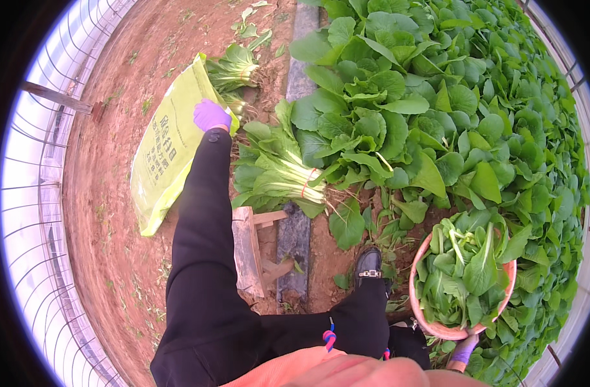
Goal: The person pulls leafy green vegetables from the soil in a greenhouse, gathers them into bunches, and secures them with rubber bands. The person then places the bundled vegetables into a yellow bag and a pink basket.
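My left hand (211, 115), in a purple glove, is closed at the edge of a yellow-green plastic sack (174, 145) lying flat on the soil. The sack bears printed writing. Just right of that hand lies a bundle of leafy greens (290, 171), tied with a red band, its roots to the right. Another tied bundle (234, 67) rests beyond the sack's far edge, with more stalks (236, 104) beside it. At the lower right, my gloved right hand (463, 351) grips the rim of a pinkish basket (423, 309) filled with loose green leaves (464, 275); its fingers are partly hidden.
Dense leafy greens (421, 96) grow along the right. A low wooden stool (249, 251) stands before me, by a dark plastic strip (302, 63) on the soil. My buckled shoe (369, 266) is between stool and basket. A ribbed greenhouse wall (38, 193) curves along the left.
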Demonstrator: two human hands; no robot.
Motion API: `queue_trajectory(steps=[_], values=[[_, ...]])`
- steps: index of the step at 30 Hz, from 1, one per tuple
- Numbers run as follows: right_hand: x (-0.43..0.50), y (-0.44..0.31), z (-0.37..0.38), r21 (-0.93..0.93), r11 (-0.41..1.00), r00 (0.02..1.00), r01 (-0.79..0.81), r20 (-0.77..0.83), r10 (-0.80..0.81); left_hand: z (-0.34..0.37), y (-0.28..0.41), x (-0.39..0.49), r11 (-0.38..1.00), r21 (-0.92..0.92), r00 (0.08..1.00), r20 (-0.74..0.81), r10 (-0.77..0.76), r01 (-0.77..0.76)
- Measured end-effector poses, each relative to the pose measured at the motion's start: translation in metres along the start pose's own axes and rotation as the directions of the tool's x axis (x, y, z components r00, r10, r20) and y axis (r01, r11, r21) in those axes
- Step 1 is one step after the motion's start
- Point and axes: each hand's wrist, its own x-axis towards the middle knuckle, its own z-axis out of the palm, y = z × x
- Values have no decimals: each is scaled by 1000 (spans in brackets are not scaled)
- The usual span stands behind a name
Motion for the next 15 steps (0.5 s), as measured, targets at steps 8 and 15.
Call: queue_trajectory(steps=[8, 15], values=[[-59, -141, 40, -237, 940, 968, 246, 106, -226, 14, -165, 27, 945, -319, 994, 63, 91, -66], [-209, -226, 157, 40, 917, 840, 398, 386, -382, -84, -315, -74, -124, -904, 871, 427, -245, 409]])
